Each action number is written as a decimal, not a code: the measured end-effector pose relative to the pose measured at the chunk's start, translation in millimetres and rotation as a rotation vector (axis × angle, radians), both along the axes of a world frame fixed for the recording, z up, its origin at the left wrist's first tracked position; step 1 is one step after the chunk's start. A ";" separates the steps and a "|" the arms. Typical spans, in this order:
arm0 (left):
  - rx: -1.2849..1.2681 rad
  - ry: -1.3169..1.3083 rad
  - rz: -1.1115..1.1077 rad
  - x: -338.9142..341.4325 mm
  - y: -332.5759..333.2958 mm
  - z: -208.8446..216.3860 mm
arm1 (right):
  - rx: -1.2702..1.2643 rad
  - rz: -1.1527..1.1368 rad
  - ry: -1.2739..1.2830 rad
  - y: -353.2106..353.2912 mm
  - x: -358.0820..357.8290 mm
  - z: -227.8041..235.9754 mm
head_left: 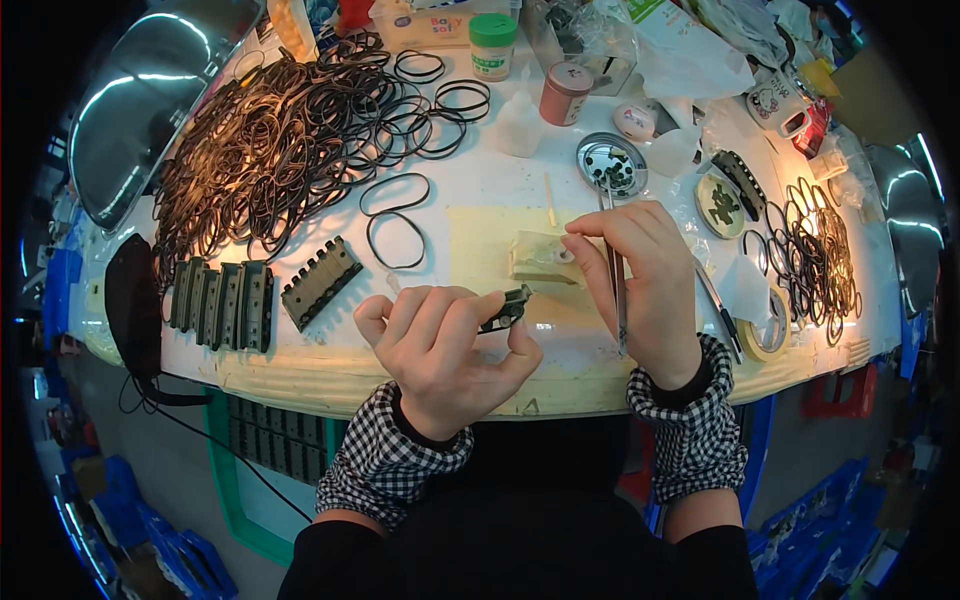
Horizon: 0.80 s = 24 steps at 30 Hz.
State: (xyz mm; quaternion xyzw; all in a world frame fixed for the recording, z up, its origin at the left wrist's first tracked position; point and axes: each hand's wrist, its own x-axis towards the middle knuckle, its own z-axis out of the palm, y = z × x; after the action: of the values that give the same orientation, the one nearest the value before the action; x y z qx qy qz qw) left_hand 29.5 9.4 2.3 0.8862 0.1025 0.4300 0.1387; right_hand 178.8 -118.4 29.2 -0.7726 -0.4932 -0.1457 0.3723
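Observation:
My left hand (pixel 440 340) pinches a small dark green moulded part (pixel 507 310) between thumb and fingers, its far end sticking out toward the right. A pair of metal tweezers (pixel 621 300) is gripped in my right hand (pixel 645 285); one end reaches up to the round metal dish (pixel 612 140) of small dark pieces. Between the hands and a little beyond them, a pale block (pixel 545 262) rests on a yellowish mat (pixel 480 235). Left of my left hand lie a ridged olive-green rail part (pixel 320 283) and several similar parts (pixel 222 305) side by side.
A large heap of dark rubber bands (pixel 270 150) covers the far left. On the right are a dish of green pieces (pixel 720 205), more bands (pixel 820 255), a tape roll (pixel 770 330) and a pen (pixel 718 310). A green-lidded jar (pixel 492 48) and pink tin (pixel 566 93) stand at the back.

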 end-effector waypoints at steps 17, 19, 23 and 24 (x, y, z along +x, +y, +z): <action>0.018 -0.040 -0.003 -1.1 -0.3 -1.1 | 0.239 0.315 0.914 -2.2 -30.5 4.3; 0.016 -0.036 -0.004 -1.6 -0.3 -1.2 | 0.235 0.314 0.891 -2.5 -30.0 2.5; 0.012 -0.037 0.001 -1.1 -0.2 -1.6 | 0.237 0.312 0.880 -1.2 -30.2 1.9; 0.013 -0.037 0.002 -1.0 -0.2 -1.7 | 0.242 0.313 0.882 -1.1 -30.2 1.7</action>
State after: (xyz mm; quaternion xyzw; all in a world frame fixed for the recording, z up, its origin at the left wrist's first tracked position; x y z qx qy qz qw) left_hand 28.5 9.2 0.6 0.8789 0.0979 0.4470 0.1347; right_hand 148.6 -119.4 30.9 -0.6285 -0.3782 0.1972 0.6504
